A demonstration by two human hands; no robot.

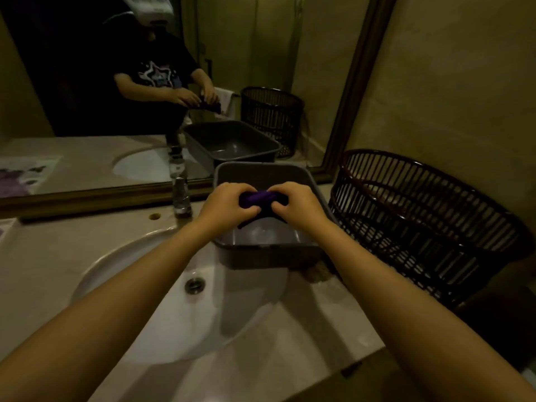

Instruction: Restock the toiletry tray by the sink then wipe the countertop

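Observation:
A purple cloth (257,197) is bunched up between my two hands. My left hand (225,206) grips its left end and my right hand (295,205) grips its right end, both fists closed around it; a dark corner of the cloth hangs down below them. I hold it above a grey plastic tub (262,255), which stands on the beige countertop (307,335) just right of the white sink (162,309). The tub's bottom shines as if wet; my hands hide part of its inside.
A dark woven basket (429,227) stands on the counter right of the tub. A chrome tap (181,195) rises behind the sink, in front of a framed mirror (174,82). Printed paper (5,227) lies at the counter's far left. The counter's front edge runs at lower right.

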